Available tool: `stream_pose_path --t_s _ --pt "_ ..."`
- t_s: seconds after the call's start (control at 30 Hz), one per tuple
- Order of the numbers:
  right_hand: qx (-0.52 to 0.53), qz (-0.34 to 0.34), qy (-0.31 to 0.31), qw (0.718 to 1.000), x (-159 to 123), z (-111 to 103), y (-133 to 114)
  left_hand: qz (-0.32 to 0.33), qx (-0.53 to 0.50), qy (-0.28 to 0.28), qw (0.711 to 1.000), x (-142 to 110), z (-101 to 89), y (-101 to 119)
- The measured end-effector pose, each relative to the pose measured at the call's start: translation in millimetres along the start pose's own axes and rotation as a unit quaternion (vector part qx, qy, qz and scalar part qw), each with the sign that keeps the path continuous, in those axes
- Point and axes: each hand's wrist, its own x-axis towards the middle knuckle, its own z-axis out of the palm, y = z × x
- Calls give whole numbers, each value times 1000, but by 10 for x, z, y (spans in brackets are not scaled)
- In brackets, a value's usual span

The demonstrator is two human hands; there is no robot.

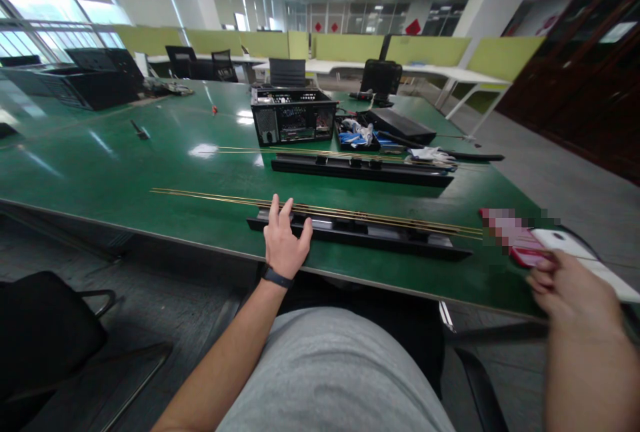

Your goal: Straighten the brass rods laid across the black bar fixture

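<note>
Several long, thin, gold-coloured rods [340, 212] lie lengthwise over a long, narrow, black bar [360, 241] at the near edge of the glossy green tabletop [150, 162], their left ends reaching well past it. The bare left hand [289, 245], with a dark band [277, 277] at the wrist, lies over the left part of the bar with fingers spread – clasping nothing, the fingertips at the rods, though firm contact is hard to tell. The bare right hand [575, 285] has its fingers curled at the near end of a flat, red-and-pink item [525, 259], beside a white, flat object [560, 240]; blur hides whether it pinches that item or something thinner.

The rods look light and springy, likely to flex or roll if lifted from one end; their smooth sheen suggests a slippery surface. Best taken as a bundle near mid-length – or with two pinches set well apart. The bar seems stiff and rather light for its length, steadiest when held by its long sides, clear of the rods
</note>
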Motion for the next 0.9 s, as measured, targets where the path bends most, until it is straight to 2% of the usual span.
stream_pose_path --t_s 0.2,0.37,0.47,0.6,0.73,0.9 --pt "-25 -13 -84 996 -460 308 115 -3 3 -3 1000 3 -3 -2" --pt "-39 13 -140 989 -920 667 272 0 0 -5 1000 1 -1 -11" --pt "-39 27 -164 985 -1081 807 367 2 -3 -2 1000 -3 6 -17" --pt "-22 26 -175 984 -1131 853 441 1 -2 -6 1000 -3 10 -22" --pt "-20 21 -181 983 -1088 798 443 2 -5 -2 1000 -1 12 -26" --pt "-13 14 -158 987 -981 722 377 3 -9 3 1000 -1 15 -25"
